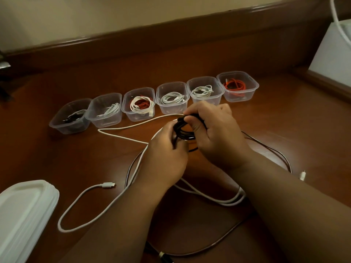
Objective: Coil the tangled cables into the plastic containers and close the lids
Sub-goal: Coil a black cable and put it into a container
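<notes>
at the near edge, bottom left: a stack of white plastic lids (24, 211) lies on the wooden table (284, 120), well apart from the hands, on the left hand's side
near slack: a dark braided cable (209, 249) runs across under the forearms; a white cable (79, 198) loops out to the left and ends in a free plug (109, 185); a second small white plug (302, 175) lies off to the right
left hand (163, 158): fingers curled round the near-left side of the black cable coil (185, 130), pinching its strands
right hand (216, 130): fingers hooked through and over the top of the same coil, thumb side toward the left hand
hands together: both clamped on the one coil, touching or nearly touching, raised above the table
coil lie: held roughly upright between the hands, its loop facing the camera; its tail seems to drop toward the table, though which loose strand it joins i cannot tell
beyond the hands: six clear plastic containers (171, 97) stand in a row running left to right, all lidless, each already holding cable
key relation: the row lies straight ahead of the coil; the fourth and fifth tubs are just behind the right hand, so that hand is nearer
judgement: winding looks unfinished; lids come last, and they sit on the opposite side, nearer the left hand
</notes>
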`<state>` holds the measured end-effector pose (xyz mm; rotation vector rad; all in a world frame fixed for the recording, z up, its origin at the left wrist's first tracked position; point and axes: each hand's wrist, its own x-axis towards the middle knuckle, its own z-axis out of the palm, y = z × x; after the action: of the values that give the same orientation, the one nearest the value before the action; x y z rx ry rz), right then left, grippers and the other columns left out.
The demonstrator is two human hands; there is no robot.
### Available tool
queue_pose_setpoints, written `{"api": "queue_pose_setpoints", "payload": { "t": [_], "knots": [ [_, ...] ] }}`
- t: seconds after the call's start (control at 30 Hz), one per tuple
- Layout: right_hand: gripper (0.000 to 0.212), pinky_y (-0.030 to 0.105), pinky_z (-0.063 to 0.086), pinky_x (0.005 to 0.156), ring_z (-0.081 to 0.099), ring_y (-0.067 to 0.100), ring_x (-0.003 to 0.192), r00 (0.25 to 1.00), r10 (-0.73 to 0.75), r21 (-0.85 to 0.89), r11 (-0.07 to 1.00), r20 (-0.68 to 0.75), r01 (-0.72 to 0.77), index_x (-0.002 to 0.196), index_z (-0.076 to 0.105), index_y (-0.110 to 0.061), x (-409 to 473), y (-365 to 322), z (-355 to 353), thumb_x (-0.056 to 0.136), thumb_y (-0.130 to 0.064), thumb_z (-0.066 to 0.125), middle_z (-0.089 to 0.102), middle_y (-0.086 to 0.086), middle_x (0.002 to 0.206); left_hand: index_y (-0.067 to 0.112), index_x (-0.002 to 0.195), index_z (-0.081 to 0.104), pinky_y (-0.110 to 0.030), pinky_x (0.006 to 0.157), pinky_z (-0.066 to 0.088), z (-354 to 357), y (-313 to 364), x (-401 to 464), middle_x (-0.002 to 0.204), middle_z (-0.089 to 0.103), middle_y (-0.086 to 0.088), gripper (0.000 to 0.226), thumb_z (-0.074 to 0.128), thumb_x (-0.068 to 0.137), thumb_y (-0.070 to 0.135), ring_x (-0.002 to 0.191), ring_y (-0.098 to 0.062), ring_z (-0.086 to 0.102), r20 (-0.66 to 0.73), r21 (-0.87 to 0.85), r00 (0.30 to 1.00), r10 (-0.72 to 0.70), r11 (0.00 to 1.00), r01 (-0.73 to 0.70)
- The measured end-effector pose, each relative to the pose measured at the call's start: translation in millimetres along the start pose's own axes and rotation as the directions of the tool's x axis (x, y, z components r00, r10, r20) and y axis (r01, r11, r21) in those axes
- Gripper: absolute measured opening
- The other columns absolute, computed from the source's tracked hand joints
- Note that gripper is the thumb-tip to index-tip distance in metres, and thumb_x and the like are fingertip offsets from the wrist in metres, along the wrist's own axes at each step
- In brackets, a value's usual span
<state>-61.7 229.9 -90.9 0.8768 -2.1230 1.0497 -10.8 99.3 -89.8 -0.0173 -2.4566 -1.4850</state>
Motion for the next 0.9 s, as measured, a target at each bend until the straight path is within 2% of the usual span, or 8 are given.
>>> {"api": "queue_pose_setpoints", "payload": {
  "t": [0.1,0.23,0.4,0.5,0.6,0.73,0.83,0.9],
  "knots": [
    [0.008,0.027,0.043,0.074,0.053,0.008,0.080,0.992,0.124,0.150,0.982,-0.029,-0.118,0.097,0.061,-0.015,3.2,-0.6,-3.0,0.099,-0.015,0.053,0.059,-0.014,0.085,0.052,0.100,0.059,-0.052,0.075,0.059,-3.9,4.7,-0.5,0.088,0.072,0.008,0.045,0.055,0.094,0.007,0.079,-0.020,0.070,-0.063,-0.066,0.998,-0.001,0.998,-0.003],
    [0.016,0.016,0.043,0.066,0.053,0.001,0.071,0.880,0.474,0.421,0.802,-0.020,-0.423,0.091,0.056,-0.023,12.3,5.3,-9.9,0.102,-0.015,0.049,0.056,-0.009,0.080,0.021,0.109,0.067,-0.037,0.076,0.054,-5.9,6.1,3.4,0.065,0.062,0.002,0.027,0.049,0.099,0.004,0.069,-0.016,0.063,0.018,-0.464,0.984,-0.178,0.870,0.166],
    [0.019,0.024,0.033,0.058,0.032,0.005,0.047,0.611,0.694,0.795,0.092,0.381,-0.600,0.097,0.055,-0.011,19.8,13.2,-17.3,0.105,-0.019,0.039,0.041,-0.005,0.059,0.032,0.094,0.069,-0.027,0.077,0.050,-10.0,-2.6,5.6,0.067,0.062,0.008,0.023,0.053,0.101,0.017,0.077,-0.015,0.062,-0.048,-0.195,0.997,-0.059,0.980,0.048],
    [0.014,0.027,0.044,0.067,0.027,0.005,0.043,0.614,0.539,0.812,-0.290,0.576,-0.507,0.097,0.050,-0.012,20.6,10.8,-18.5,0.102,-0.021,0.040,0.035,-0.005,0.059,0.036,0.095,0.065,-0.015,0.077,0.050,-7.4,-1.7,4.3,0.091,0.065,0.013,0.021,0.061,0.096,0.015,0.091,-0.004,0.063,-0.160,0.014,0.972,0.172,0.985,-0.172],
    [0.018,0.035,0.057,0.069,0.029,0.005,0.042,0.620,0.446,0.758,-0.471,0.645,-0.451,0.103,0.049,-0.009,18.1,2.8,-13.0,0.099,-0.025,0.041,0.034,-0.004,0.062,0.032,0.099,0.067,-0.017,0.081,0.052,-6.6,-3.3,4.3,0.098,0.068,0.010,0.020,0.066,0.092,0.012,0.095,-0.006,0.066,-0.267,-0.001,0.934,0.237,0.969,-0.246],
    [0.022,0.037,0.057,0.065,0.036,0.006,0.047,0.638,0.483,0.800,-0.391,0.599,-0.455,0.098,0.055,-0.009,14.9,-8.8,-3.9,0.101,-0.026,0.041,0.041,-0.003,0.062,0.020,0.092,0.072,-0.021,0.067,0.055,1.2,8.2,1.4,0.081,0.076,0.002,0.016,0.063,0.093,0.007,0.076,-0.007,0.071,-0.209,-0.569,0.945,-0.250,0.817,0.091],
    [0.015,0.029,0.052,0.061,0.050,0.010,0.055,0.621,0.631,0.822,-0.046,0.465,-0.568,0.097,0.058,-0.012,11.7,-10.5,5.5,0.102,-0.018,0.045,0.053,-0.002,0.064,0.009,0.095,0.069,-0.021,0.066,0.058,2.5,10.4,4.9,0.080,0.076,-0.004,0.013,0.057,0.095,0.004,0.074,-0.011,0.072,-0.050,-0.844,0.883,-0.466,0.492,0.212],
    [0.015,0.024,0.053,0.060,0.061,0.009,0.058,0.636,0.692,0.754,0.203,0.340,-0.624,0.095,0.059,-0.013,10.1,-8.5,9.3,0.102,-0.017,0.048,0.060,-0.003,0.065,0.010,0.099,0.069,-0.022,0.069,0.059,2.1,10.1,3.8,0.084,0.076,-0.005,0.013,0.056,0.096,0.010,0.078,-0.011,0.073,-0.003,-0.870,0.883,-0.469,0.437,0.230]
  ]
}}
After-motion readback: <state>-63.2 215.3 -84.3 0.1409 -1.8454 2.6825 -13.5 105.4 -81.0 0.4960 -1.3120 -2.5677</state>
